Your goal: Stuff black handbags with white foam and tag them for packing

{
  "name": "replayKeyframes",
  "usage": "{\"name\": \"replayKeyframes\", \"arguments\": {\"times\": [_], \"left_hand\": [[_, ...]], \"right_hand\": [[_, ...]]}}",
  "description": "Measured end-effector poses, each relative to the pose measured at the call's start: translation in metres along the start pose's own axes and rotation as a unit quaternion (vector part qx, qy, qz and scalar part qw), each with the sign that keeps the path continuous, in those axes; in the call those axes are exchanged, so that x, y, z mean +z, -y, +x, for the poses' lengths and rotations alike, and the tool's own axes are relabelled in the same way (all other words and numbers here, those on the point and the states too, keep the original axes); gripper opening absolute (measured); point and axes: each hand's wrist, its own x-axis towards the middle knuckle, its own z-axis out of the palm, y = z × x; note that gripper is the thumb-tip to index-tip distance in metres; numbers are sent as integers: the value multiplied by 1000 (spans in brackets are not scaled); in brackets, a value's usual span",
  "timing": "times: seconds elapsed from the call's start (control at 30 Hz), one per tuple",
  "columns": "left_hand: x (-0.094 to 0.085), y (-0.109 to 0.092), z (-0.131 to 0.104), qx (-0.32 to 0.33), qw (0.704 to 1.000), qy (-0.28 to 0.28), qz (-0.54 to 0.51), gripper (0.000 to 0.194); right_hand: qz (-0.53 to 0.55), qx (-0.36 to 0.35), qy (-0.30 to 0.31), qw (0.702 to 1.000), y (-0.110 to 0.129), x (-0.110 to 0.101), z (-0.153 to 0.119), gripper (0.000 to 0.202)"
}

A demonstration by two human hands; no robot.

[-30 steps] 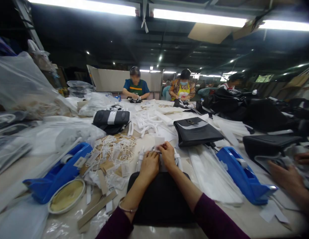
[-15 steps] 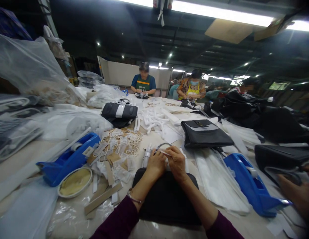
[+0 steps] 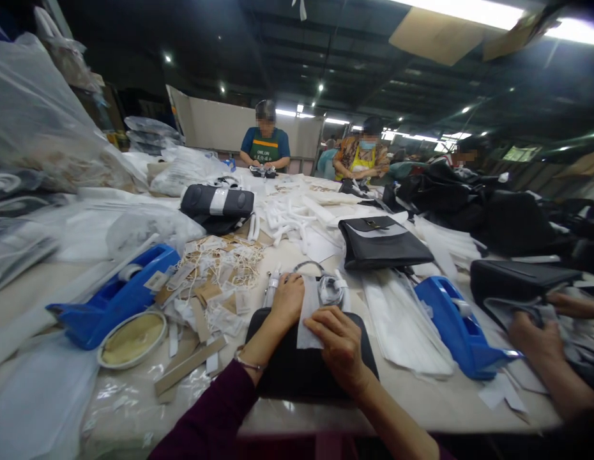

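A black bag (image 3: 297, 380) lies flat on the table in front of me, under both forearms. Over its far part hangs a thin white strip (image 3: 309, 313), which looks like paper or soft wrapping. My right hand (image 3: 342, 342) pinches this strip near its lower end. At its upper left edge, my left hand (image 3: 287, 299) is closed with bent fingers; the fingertips are partly hidden. A dark curved handle (image 3: 310, 263) rises beyond the hands. Just right of the strip sits a wrapped coil (image 3: 331, 291) of strap or cord. A metal clasp with white wrapping (image 3: 272, 287) lies by my left hand.
Blue tape dispensers stand left (image 3: 119, 294) and right (image 3: 462, 326). Near the left one are a round tub (image 3: 133, 338) and tags with strings (image 3: 225, 262). White sheets (image 3: 402, 326) lie right, below another black bag (image 3: 380, 239). A co-worker's hands (image 3: 541, 332) handle a bag at far right.
My right hand has come down toward me, drawing the white strip out lengthwise over the bag. My left hand stays near the handle. The whole view has shifted slightly.
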Motion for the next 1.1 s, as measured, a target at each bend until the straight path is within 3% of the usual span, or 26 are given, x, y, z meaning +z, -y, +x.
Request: {"name": "replayKeyframes", "arguments": {"times": [0.23,0.63,0.77,0.87,0.97,1.1], "left_hand": [[-5,-1,2,-40,999,-26,-27,28],[-7,-6,-1,9,996,-51,-73,29],[-20,-8,-2,48,991,-44,-116,34],[-32,-12,-15,93,985,-17,-142,35],[-43,-13,-43,153,975,20,-158,35],[-52,-10,-80,240,962,81,-104,46]], "right_hand": [[-67,5,138,988,8,-4,-29,31],[-109,-10,141,984,20,-3,-56,27],[-135,-1,170,976,30,-5,-61,45],[-156,-2,175,972,32,-2,-64,47],[-166,-8,178,970,30,2,-66,47],[-154,-13,176,972,28,-5,-70,40]]}}
